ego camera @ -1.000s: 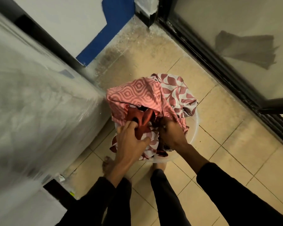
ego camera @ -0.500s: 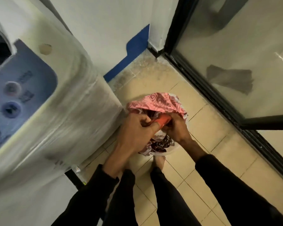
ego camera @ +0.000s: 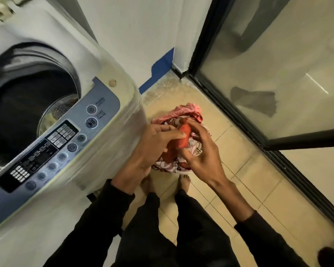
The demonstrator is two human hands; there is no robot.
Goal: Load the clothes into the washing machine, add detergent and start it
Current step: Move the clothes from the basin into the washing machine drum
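Observation:
A white top-loading washing machine [ego camera: 108,105] stands on the left with its lid open and its dark drum [ego camera: 27,105] showing some clothes inside. Its blue control panel [ego camera: 52,149] faces me. To its right on the floor sits a clear basin [ego camera: 185,172] of red and pink patterned clothes [ego camera: 189,112]. My left hand [ego camera: 154,145] and my right hand [ego camera: 201,155] both grip a bunched red cloth [ego camera: 183,135], lifted above the basin. No detergent is in view.
A black-framed glass sliding door [ego camera: 239,120] runs along the right. A white wall with blue trim [ego camera: 158,72] stands behind. My bare feet [ego camera: 184,180] are on the beige tiled floor [ego camera: 249,189] just before the basin.
My hands have risen from the basin with the red cloth bunched between them. The view has lifted and swung left, bringing the machine's open drum and panel into sight.

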